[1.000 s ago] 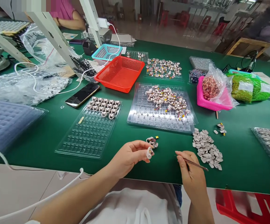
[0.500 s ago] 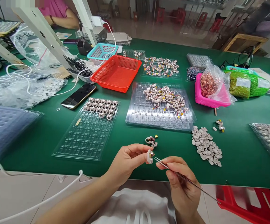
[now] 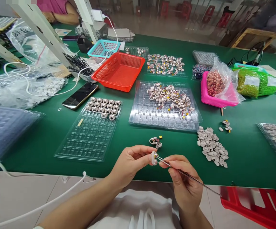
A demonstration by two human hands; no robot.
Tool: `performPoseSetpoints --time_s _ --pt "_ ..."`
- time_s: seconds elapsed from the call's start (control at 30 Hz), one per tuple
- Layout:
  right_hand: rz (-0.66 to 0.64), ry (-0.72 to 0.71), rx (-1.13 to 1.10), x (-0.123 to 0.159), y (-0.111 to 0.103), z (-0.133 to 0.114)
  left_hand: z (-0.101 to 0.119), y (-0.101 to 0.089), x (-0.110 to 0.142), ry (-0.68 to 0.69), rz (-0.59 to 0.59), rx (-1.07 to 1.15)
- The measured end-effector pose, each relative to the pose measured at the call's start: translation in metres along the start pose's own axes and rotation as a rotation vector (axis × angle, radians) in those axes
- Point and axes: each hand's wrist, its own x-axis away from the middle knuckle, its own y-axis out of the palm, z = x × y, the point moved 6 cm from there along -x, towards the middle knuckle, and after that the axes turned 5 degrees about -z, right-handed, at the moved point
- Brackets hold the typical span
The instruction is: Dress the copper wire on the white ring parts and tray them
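Between thumb and fingers, my left hand (image 3: 130, 163) pinches a small whitish earphone piece (image 3: 154, 158) with a metallic, yellowish part facing right. My right hand (image 3: 186, 183) is closed around thin metal tweezers (image 3: 190, 176), whose tips touch the inner side of that piece. Just beyond my left fingertips lies another earphone assembly (image 3: 156, 142) with wires and a yellow tab. To the right rests a pile of pale shell pieces (image 3: 212, 146). A clear tray (image 3: 83, 140) at the left holds rows of shiny rounded parts (image 3: 103, 107) at its far end.
Stacked clear trays (image 3: 149, 120) carry a heap of wired earphone parts (image 3: 168, 98). Behind them are a red basket (image 3: 120, 74) and a blue basket (image 3: 102, 49). A pink basket (image 3: 216, 98) stands right, a phone (image 3: 80, 95) left. A co-worker's arm (image 3: 63, 16) shows at the far left.
The tweezers have moved left, their tips going from just short of the earphone piece to touching it. My left hand keeps its pinch. The whole view has shifted slightly.
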Motion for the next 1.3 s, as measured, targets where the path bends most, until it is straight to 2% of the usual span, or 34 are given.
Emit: performPoseSetpoints --time_s 0.4,0.5,0.63,0.83,1.0,1.2,1.3 --pt "-0.007 0.094 -0.002 -0.012 -0.005 0.005 0.000 0.001 0.000 -0.025 -0.026 0.022" --pt "-0.066 0.093 0.009 -0.016 -0.009 0.001 0.000 0.001 0.000 -0.043 -0.033 0.017" --pt "-0.223 0.014 0.112 -0.020 -0.012 -0.008 0.000 0.004 0.003 -0.072 -0.037 -0.006" --pt "-0.326 -0.092 0.194 -0.024 -0.014 -0.019 0.012 0.011 0.008 -0.050 -0.009 -0.048" --pt "-0.488 -0.239 0.323 -0.026 -0.008 -0.033 0.012 0.010 0.008 -0.049 -0.030 -0.073" --pt "-0.499 -0.286 0.453 -0.029 -0.008 -0.037 0.006 0.008 0.006 -0.052 -0.057 -0.058" --pt "-0.538 -0.376 0.549 -0.024 -0.002 -0.041 0.003 0.008 0.005 -0.040 -0.040 -0.083"
